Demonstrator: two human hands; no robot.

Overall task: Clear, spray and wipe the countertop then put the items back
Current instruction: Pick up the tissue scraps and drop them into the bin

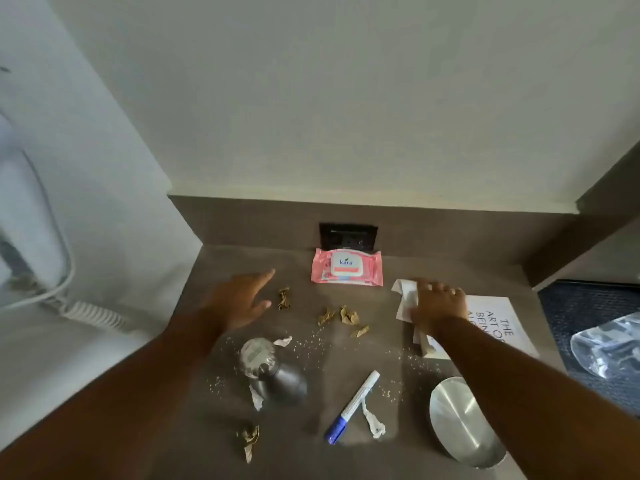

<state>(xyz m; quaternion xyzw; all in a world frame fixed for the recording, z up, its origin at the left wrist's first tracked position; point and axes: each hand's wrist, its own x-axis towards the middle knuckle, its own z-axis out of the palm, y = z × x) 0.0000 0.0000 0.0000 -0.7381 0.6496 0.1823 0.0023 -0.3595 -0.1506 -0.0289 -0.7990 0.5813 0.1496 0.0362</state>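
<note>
The brown countertop [311, 344] carries a pink wet-wipes pack [347, 267] at the back, dry leaves [343, 317], white crumbs and torn paper scraps [374, 422]. A steel bottle [273, 372] stands front left, a blue-capped white marker [353, 407] lies in front, and a steel bowl [462, 420] sits front right. My right hand [438, 304] lies on a white tissue [405, 299], fingers bent over it, beside a white book [498, 323]. My left hand [242, 299] hovers with fingers spread above the counter, holding nothing, left of a curled leaf [284, 298].
A black wall socket [348, 236] sits in the backsplash behind the wipes. A white appliance with a coiled cord [93, 315] hangs at the left wall. Right of the counter lies a clear plastic bag [609, 348] on a dark blue surface.
</note>
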